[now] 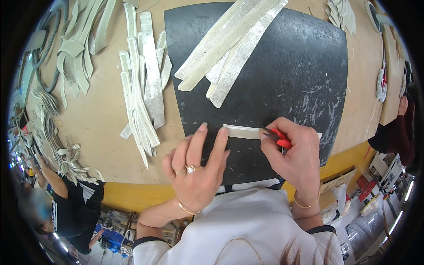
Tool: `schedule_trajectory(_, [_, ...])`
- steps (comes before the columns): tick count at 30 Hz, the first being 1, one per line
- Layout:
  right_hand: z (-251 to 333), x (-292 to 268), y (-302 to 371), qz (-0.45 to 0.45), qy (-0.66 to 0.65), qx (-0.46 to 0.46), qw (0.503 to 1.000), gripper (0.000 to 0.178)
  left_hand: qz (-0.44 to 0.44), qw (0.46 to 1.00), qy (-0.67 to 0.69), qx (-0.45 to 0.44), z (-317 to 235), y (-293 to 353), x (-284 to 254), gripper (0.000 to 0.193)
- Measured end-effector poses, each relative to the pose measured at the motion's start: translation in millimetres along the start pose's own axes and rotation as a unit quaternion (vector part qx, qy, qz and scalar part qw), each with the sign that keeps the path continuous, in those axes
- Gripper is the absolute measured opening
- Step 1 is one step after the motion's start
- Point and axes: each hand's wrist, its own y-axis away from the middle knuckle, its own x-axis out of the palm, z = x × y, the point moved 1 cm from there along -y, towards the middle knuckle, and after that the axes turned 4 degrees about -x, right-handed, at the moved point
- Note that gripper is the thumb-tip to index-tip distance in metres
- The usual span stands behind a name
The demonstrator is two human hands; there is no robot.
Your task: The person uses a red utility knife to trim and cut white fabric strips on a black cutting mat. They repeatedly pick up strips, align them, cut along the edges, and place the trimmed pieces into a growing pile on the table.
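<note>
A pale strip (243, 132) with a raised white edge lies crosswise on the black mat (282, 84), close to its near edge. At the strip's left end rests the index fingertip of my left hand (194, 161); the other fingers are spread over the mat and grip nothing. My right hand (293, 154) is closed around red-handled thread snips (282, 138), their dark blades pointing left over the strip. Its fingers and the snips cover part of the strip, and a short end shows beyond the hand on the right.
Silvery strips (234, 48) lie fanned across the mat's far part. Left of it is a pile of white-edged strips (140, 97). More strip bundles (81, 48) lie far left on the tan table (88, 123). Co-workers are at the left (73, 207) and right (397, 128).
</note>
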Motion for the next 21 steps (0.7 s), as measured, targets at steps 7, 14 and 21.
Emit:
schedule_trajectory(7, [-0.6, 2.1, 1.3, -0.018, 0.004, -0.020, 1.000, 0.008, 0.079, 0.991, 0.099, 0.033, -29.4, 15.8, 11.8, 0.044])
schedule_trajectory(14, [-3.1, 4.0, 3.6, -0.029, -0.003, -0.041, 0.999, 0.009, 0.137, 0.975, 0.170, 0.034, -28.3, 13.1, 19.3, 0.063])
schedule_trajectory(21, [-7.4, -9.2, 15.2, -0.021, -0.052, -0.051, 0.997, 0.010, 0.068, 0.991, 0.116, 0.026, -35.6, 10.5, 21.2, 0.052])
